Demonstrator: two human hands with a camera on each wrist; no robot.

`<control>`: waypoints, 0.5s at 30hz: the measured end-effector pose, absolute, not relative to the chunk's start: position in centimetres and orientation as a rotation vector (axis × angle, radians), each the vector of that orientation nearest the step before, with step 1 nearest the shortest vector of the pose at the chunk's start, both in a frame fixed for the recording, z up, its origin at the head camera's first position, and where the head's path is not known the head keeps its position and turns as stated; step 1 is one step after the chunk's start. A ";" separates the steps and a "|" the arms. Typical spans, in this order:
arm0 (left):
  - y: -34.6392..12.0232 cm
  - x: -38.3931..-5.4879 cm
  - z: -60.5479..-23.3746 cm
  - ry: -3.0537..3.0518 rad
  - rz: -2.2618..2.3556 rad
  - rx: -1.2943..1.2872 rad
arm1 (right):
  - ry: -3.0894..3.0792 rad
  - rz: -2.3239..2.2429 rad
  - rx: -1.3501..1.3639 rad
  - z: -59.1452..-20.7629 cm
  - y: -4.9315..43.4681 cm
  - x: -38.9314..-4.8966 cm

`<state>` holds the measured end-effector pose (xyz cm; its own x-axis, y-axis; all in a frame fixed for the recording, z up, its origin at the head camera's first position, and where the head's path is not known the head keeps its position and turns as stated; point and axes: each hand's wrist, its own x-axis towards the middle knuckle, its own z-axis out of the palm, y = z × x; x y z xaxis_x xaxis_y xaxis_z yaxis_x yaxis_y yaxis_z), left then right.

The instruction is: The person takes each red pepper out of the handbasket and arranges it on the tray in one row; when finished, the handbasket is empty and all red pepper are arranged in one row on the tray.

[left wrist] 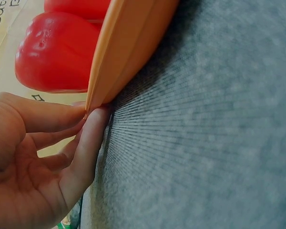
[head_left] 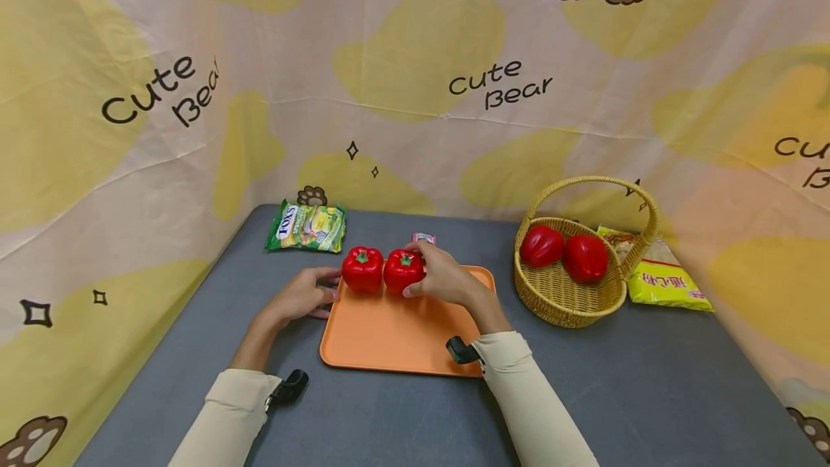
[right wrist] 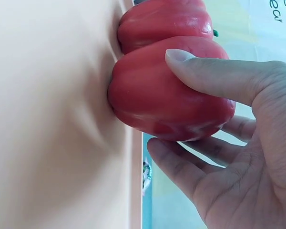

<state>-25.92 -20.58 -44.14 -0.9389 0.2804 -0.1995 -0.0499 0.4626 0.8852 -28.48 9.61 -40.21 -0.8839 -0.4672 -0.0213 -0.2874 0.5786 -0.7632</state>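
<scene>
Two red bell peppers stand upright side by side at the back left of an orange tray (head_left: 389, 341). My right hand (head_left: 447, 276) grips the right bell pepper (head_left: 399, 269); its thumb lies along the near side and the other fingers curl behind. In the right wrist view this pepper's base is down at the tray surface. Just left of it is the other bell pepper (head_left: 362, 274), close against its neighbour. With thumb and fingertips, my left hand (head_left: 300, 299) pinches the tray's left rim, seen close up in the left wrist view.
A wicker basket (head_left: 564, 314) to the right holds two more red peppers (head_left: 586, 259). Behind it leans a yellow food packet (head_left: 668, 285). At the back left lies a green Fox's bag (head_left: 308, 228), and a small pink packet (head_left: 424, 238) sits behind the tray. A printed cloth hangs around the grey table.
</scene>
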 end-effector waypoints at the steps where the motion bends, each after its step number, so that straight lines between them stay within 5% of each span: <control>1: -20.6 -25.9 -44.1 2.399 1.467 0.197 | 2.589 -1.193 -0.628 -40.2 9.6 -28.5; 15: -20.6 -26.0 -44.1 2.393 1.477 0.199 | 2.607 -1.148 -0.652 -40.2 9.5 -28.8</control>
<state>-26.00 -20.56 -44.09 -0.9388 0.2825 -0.1972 -0.0496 0.4558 0.8887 -28.75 9.45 -40.24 -0.8777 -0.4788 -0.0208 -0.3079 0.5966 -0.7411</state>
